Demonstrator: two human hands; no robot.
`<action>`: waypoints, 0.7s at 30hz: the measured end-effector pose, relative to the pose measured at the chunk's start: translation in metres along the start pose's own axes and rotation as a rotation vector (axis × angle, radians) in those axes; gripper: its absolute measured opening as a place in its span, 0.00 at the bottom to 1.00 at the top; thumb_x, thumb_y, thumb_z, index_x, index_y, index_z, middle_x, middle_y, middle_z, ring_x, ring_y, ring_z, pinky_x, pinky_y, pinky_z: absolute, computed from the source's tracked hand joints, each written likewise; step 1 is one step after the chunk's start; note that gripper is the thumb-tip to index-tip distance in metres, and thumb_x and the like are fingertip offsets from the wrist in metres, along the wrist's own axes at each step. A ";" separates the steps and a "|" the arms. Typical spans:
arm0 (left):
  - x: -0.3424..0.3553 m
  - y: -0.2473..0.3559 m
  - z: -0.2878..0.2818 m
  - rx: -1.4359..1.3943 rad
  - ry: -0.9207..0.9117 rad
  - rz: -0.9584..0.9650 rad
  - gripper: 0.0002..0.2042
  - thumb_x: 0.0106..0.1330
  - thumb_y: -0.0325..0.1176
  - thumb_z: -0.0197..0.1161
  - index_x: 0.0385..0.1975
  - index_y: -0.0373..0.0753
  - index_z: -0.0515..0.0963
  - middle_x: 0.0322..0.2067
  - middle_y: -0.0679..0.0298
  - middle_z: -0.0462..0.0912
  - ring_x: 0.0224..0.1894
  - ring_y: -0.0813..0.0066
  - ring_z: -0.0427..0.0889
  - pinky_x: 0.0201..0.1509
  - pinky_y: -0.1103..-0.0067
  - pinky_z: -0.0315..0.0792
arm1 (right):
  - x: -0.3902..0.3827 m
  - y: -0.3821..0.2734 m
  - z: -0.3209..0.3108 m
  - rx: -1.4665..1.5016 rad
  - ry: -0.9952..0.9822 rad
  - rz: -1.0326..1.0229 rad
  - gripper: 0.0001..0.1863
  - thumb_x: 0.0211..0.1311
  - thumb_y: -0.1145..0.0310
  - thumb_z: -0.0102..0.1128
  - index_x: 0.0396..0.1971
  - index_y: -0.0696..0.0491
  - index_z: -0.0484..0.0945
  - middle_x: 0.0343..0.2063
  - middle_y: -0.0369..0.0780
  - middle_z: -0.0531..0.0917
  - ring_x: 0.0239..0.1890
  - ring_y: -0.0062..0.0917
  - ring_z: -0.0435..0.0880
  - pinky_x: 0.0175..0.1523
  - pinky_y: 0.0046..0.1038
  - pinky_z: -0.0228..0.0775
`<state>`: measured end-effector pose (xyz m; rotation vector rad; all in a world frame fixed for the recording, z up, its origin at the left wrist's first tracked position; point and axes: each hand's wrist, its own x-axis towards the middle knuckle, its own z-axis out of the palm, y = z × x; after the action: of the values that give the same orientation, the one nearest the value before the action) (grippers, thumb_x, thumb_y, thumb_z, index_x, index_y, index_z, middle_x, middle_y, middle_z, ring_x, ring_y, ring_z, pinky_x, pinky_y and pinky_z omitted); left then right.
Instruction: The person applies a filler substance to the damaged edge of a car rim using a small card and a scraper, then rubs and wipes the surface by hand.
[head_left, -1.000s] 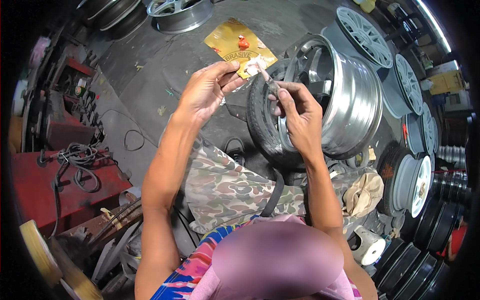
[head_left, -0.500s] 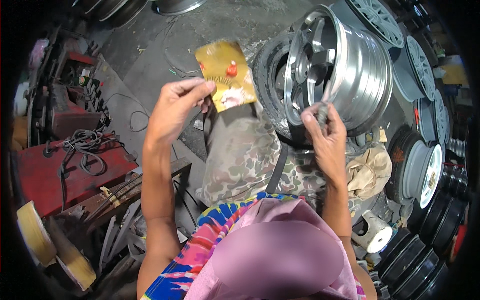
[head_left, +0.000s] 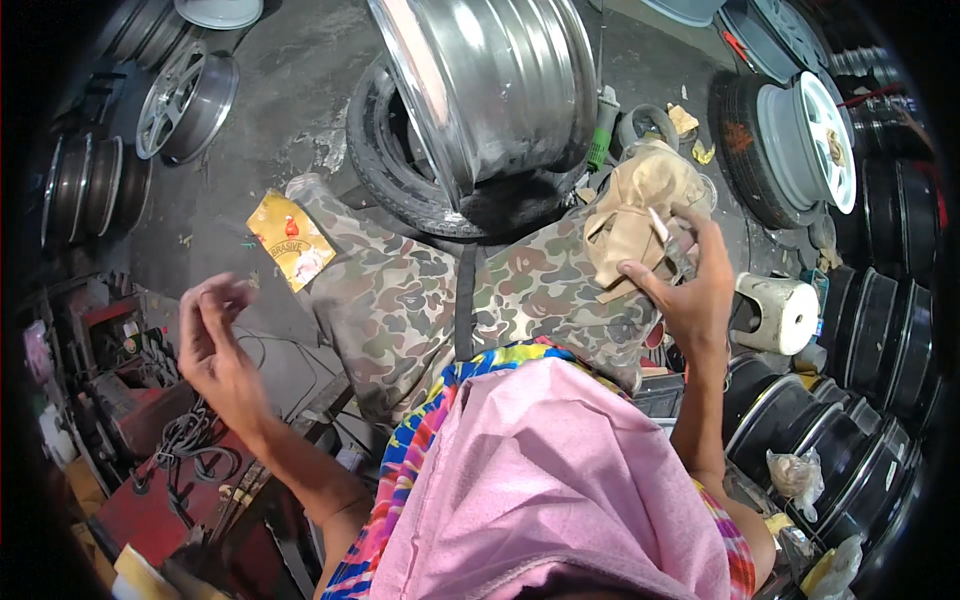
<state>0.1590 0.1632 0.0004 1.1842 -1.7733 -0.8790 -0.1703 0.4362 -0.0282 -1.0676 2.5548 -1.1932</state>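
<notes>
My left hand is in the air at the left, its fingers loosely bent and partly blurred, with nothing seen in them. Beyond it, apart from the hand, a yellow-backed sandpaper sheet lies at the outer side of my left knee; whether it rests there or is falling I cannot tell. My right hand is closed on a slim grey tool with a pale pointed tip, its kind unclear. That hand is over a crumpled tan cloth by my right leg. A shiny metal wheel rim stands before my knees.
A black tyre lies beneath the rim. To the right are a tyred white wheel, a dirty white stool and stacked dark rims. A green-bodied tool stands behind the cloth. At lower left is a red machine with coiled cable.
My left hand has let go of the sandpaper sheet and moved left and back. My right hand has moved to the right, away from the rim, with the grey tool. The view has shifted.
</notes>
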 end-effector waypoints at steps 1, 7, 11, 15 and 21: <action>-0.008 0.018 0.026 -0.254 -0.031 -0.060 0.16 0.83 0.36 0.48 0.36 0.32 0.78 0.35 0.62 0.80 0.38 0.72 0.84 0.49 0.72 0.80 | -0.006 0.012 0.003 -0.139 0.009 0.000 0.26 0.53 0.66 0.80 0.49 0.59 0.80 0.43 0.45 0.83 0.37 0.32 0.82 0.42 0.34 0.76; -0.057 0.060 0.190 -1.178 -0.727 -0.224 0.26 0.84 0.51 0.35 0.23 0.41 0.65 0.26 0.62 0.69 0.34 0.65 0.78 0.70 0.47 0.66 | -0.021 0.028 0.014 0.300 0.106 0.224 0.11 0.75 0.66 0.62 0.46 0.59 0.77 0.39 0.36 0.80 0.41 0.16 0.74 0.45 0.23 0.71; -0.098 0.082 0.257 -1.349 -0.882 -0.509 0.28 0.85 0.52 0.34 0.26 0.39 0.67 0.27 0.63 0.71 0.33 0.69 0.76 0.54 0.72 0.75 | -0.020 0.018 0.031 0.357 0.336 0.089 0.09 0.78 0.69 0.57 0.47 0.58 0.72 0.33 0.33 0.77 0.31 0.15 0.74 0.37 0.20 0.70; -0.121 0.094 0.267 -1.307 -0.941 -0.633 0.23 0.84 0.52 0.41 0.31 0.42 0.68 0.24 0.71 0.64 0.29 0.79 0.71 0.33 0.82 0.59 | -0.013 0.016 0.042 0.818 0.396 0.223 0.04 0.78 0.72 0.55 0.41 0.55 0.71 0.29 0.33 0.76 0.26 0.08 0.71 0.26 0.14 0.60; -0.119 0.084 0.265 -1.277 -1.004 -0.642 0.23 0.85 0.49 0.38 0.29 0.41 0.66 0.25 0.69 0.64 0.31 0.75 0.70 0.39 0.80 0.62 | 0.017 0.022 0.043 0.494 0.545 0.199 0.09 0.76 0.68 0.59 0.40 0.60 0.74 0.31 0.35 0.79 0.33 0.16 0.74 0.41 0.23 0.68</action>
<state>-0.0830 0.3308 -0.0694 0.3483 -0.8864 -2.7496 -0.1782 0.4081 -0.0705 -0.4060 2.3930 -2.1263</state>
